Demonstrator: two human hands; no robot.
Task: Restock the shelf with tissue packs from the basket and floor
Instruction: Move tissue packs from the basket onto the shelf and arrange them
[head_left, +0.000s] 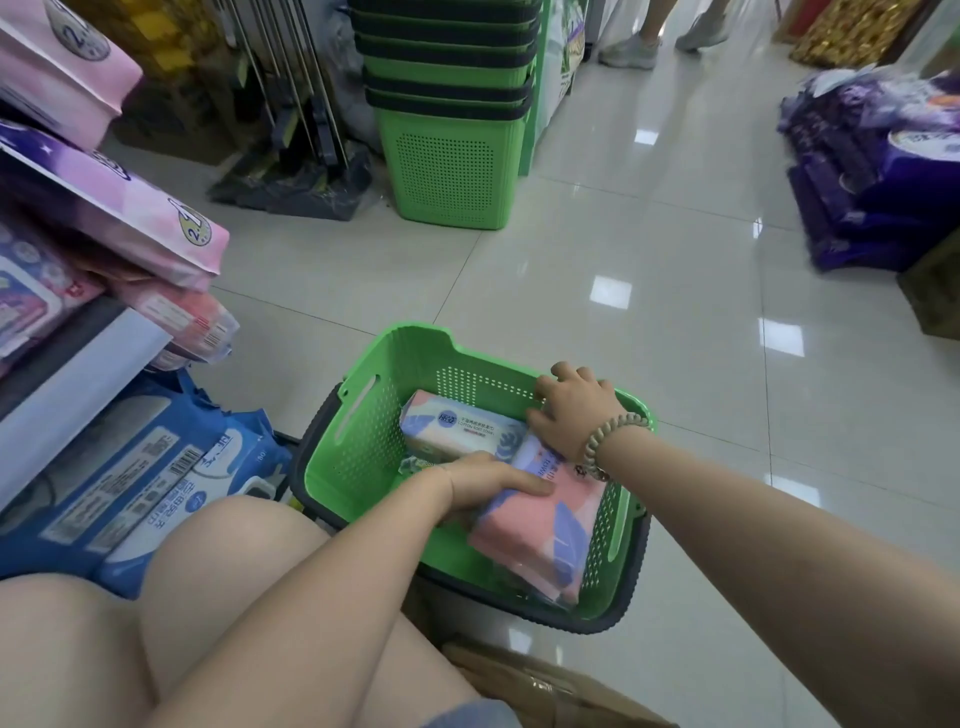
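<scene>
While the left hand (488, 483) and right hand (571, 410) are gripping a pink tissue pack (540, 530) inside the basket (415, 338), a second pack (452, 426) is lying beside it. Both are apparently awaiting shelving

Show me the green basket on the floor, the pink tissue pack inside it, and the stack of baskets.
green basket (358, 441), head view, inner left wall.
pink tissue pack (540, 530), head view, pink top face.
stack of baskets (447, 171), head view, bottom basket's perforated front.

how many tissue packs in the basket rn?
2: far pack flat at far end of basket; near pack held by left hand and right hand. More may hide underneath.
</scene>
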